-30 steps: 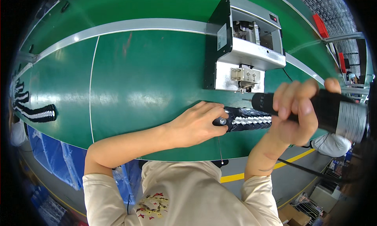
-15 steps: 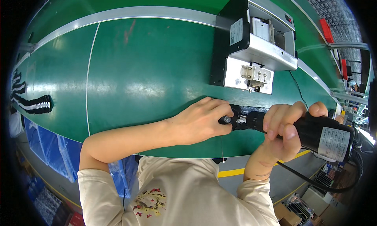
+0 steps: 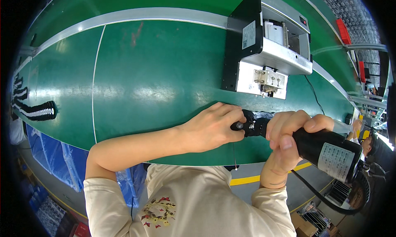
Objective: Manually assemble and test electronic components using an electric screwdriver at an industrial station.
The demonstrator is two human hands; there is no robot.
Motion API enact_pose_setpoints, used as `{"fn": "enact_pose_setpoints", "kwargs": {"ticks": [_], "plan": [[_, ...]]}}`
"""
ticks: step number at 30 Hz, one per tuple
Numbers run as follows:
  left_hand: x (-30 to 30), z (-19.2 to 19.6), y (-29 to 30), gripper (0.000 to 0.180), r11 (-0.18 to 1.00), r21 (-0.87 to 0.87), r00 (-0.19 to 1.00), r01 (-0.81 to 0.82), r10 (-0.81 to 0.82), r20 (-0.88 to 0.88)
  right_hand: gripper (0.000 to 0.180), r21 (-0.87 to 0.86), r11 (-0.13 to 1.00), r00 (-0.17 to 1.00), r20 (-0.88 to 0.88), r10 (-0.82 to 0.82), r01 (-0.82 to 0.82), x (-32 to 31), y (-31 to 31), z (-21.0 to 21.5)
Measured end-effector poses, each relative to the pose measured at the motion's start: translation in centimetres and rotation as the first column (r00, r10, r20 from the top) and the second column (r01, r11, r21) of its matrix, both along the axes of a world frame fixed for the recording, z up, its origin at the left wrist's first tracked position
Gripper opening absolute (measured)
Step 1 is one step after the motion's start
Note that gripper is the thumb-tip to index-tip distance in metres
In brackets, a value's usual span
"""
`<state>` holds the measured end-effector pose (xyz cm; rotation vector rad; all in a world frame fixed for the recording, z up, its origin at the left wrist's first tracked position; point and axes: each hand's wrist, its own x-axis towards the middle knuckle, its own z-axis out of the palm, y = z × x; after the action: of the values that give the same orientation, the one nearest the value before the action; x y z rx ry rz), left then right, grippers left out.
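In my right hand (image 3: 291, 132) is a black electric screwdriver (image 3: 307, 144), lying almost level, its labelled rear end toward the right. The fingers are wrapped round its front half. Its nose meets a small black part (image 3: 250, 116) that my left hand (image 3: 216, 123) pinches against the green table. A round metal end shows on that part beside my left thumb; my fingers hide the rest. Behind the screwdriver's nose lies something shiny and dark (image 3: 264, 114), too covered to name.
A black and silver machine (image 3: 280, 59) stands just beyond my hands. Rows of black and white parts (image 3: 39, 110) lie at the table's left end. The screwdriver's black cord (image 3: 317, 191) loops down at the right. Another person (image 3: 365, 144) is at the far right.
The screwdriver and my right hand have shifted left, closer to my left hand, and its rear end has dipped. My left hand stays in place. A person has come into view at right.
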<state>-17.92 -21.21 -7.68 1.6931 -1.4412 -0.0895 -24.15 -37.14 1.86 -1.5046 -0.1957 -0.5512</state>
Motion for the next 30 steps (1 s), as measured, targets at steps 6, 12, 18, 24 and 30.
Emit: {"fn": "enact_pose_setpoints", "kwargs": {"ticks": [6, 12, 18, 24, 30], "plan": [[0.0, 0.2, 0.1, 0.022, 0.999, 0.038, 1.0, 0.022, -0.023, 0.017, 0.052, 0.066, 0.997, 0.997, 0.073, 0.026, -0.031, 0.2, -0.4, 0.3], [0.1, -0.1, 0.0, 0.023, 0.999, 0.031, 0.999, 0.027, -0.028, 0.04, 0.059, 0.14, 0.99, 0.963, 0.267, -0.021, -0.017, 2.9, -2.6, 3.8], [0.2, -0.1, 0.0, 0.022, 0.999, 0.029, 0.997, 0.026, -0.028, 0.066, 0.052, 0.088, 0.994, 0.962, 0.26, -0.084, 0.063, 5.4, -2.5, 4.3], [0.1, 0.0, 0.0, 0.022, 0.999, 0.039, 0.999, 0.03, -0.031, 0.037, 0.046, 0.073, 0.995, 0.985, 0.154, -0.079, 0.069, 6.4, -2.4, 3.7], [0.1, 0.0, 0.1, 0.023, 0.999, 0.031, 0.998, 0.025, -0.026, 0.052, 0.052, 0.127, 0.992, 0.977, 0.209, -0.033, 0.006, 4.6, -2.0, 3.2]]}}
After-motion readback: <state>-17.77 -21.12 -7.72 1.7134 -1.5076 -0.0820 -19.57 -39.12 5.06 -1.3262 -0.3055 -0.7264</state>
